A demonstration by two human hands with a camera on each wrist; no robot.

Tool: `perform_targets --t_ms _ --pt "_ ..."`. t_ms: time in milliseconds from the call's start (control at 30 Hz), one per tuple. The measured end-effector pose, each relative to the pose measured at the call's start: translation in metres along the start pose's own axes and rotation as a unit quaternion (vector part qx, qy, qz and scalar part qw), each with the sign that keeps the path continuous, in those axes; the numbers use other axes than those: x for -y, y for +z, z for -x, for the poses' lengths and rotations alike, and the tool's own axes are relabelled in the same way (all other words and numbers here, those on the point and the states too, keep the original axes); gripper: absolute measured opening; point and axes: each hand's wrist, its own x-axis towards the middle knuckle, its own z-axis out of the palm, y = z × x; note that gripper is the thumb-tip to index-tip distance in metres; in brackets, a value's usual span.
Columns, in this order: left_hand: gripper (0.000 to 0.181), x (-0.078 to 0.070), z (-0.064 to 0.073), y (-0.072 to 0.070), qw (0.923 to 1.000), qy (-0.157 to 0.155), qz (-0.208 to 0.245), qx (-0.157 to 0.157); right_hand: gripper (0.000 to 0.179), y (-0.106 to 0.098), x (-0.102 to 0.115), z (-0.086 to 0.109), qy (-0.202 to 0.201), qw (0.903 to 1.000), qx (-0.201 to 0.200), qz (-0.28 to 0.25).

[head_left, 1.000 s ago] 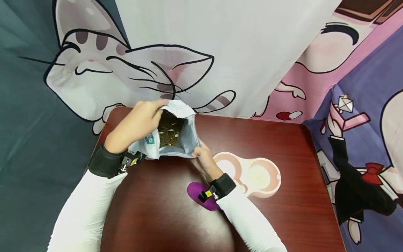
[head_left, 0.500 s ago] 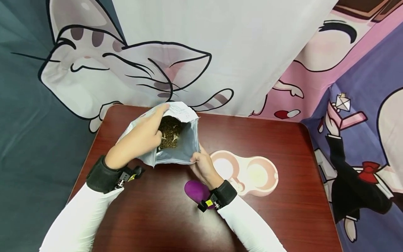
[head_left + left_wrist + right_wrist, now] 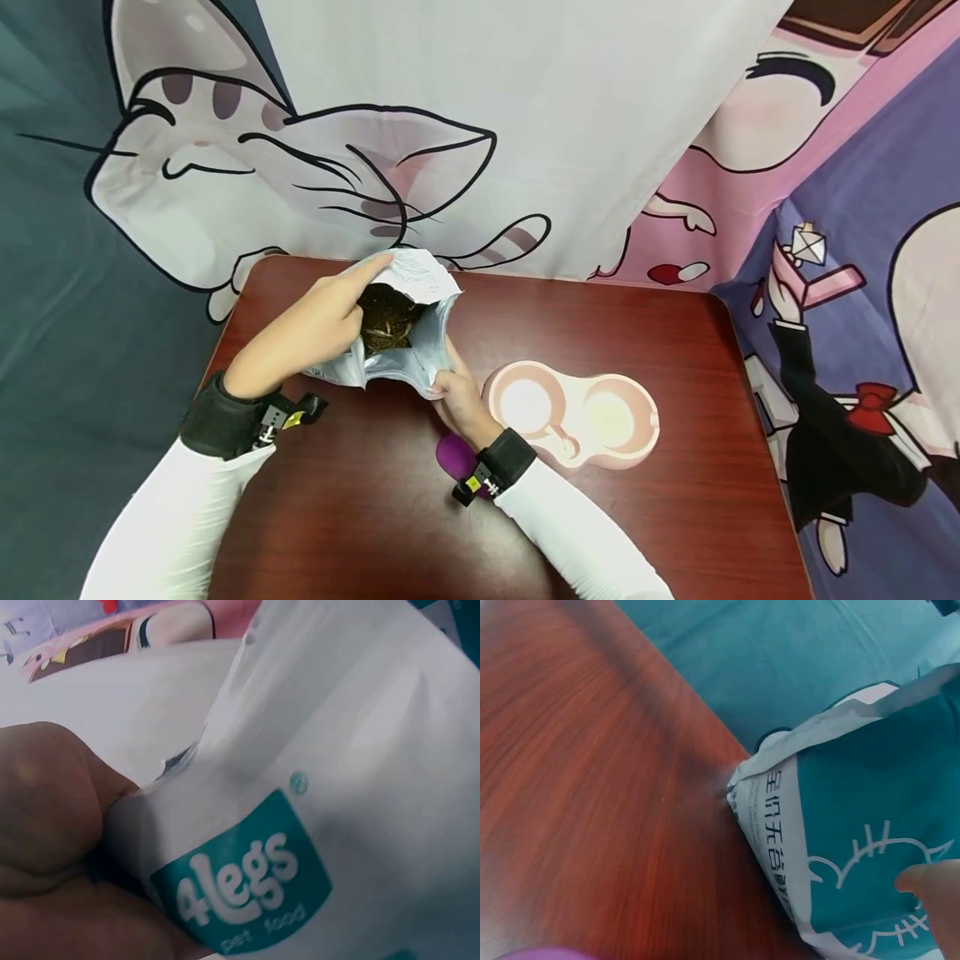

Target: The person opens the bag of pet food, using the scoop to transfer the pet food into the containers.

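Observation:
A pet food bag [image 3: 437, 337], white outside and silver inside, is held with its mouth spread wide over the far left of the table. Brown kibble [image 3: 386, 321] with paler bits shows inside. My left hand [image 3: 315, 321] grips the bag's left rim, index finger stretched along the far edge. In the left wrist view the thumb and a finger [image 3: 52, 810] pinch the bag beside its green "4Legs" label [image 3: 247, 881]. At the bag's near right corner, my right hand [image 3: 463, 404] grips the rim. The right wrist view shows a digit [image 3: 934, 892] against the green printed side.
Right of the right hand stands a pale pink double bowl [image 3: 577, 387] with two round hollows. A purple oval thing [image 3: 453, 457] lies partly hidden under the right wrist. The brown wooden table [image 3: 360, 517] meets printed curtains [image 3: 585, 150] at its far edge.
The bag and both hands have shifted a little left and toward me. The right wrist now covers more of the purple thing. Both hands keep their hold on the bag.

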Motion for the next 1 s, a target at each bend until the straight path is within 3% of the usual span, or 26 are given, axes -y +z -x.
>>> perform_targets --t_ms 133,300,667,867,1000 --pt "0.070 0.003 -0.002 -0.010 0.9999 0.009 -0.006 0.005 0.115 0.004 -0.006 -0.014 -0.024 0.9994 0.019 0.016" --pt "0.071 0.002 -0.007 -0.016 0.9997 -0.014 -0.019 0.009 0.115 0.004 -0.001 -0.019 -0.023 0.9986 0.047 0.008" --pt "0.041 -0.008 -0.024 -0.005 0.9965 -0.017 -0.065 -0.050 0.111 0.007 0.032 -0.003 0.008 0.9998 0.017 -0.008" --pt "0.039 -0.009 -0.026 -0.001 0.9925 -0.025 -0.071 -0.096 0.106 0.004 0.037 -0.001 0.009 0.9994 0.023 -0.025" --pt "0.040 -0.009 -0.027 -0.002 0.9925 -0.035 -0.063 -0.099 0.102 -0.002 0.040 0.000 0.018 0.9990 0.033 -0.025"
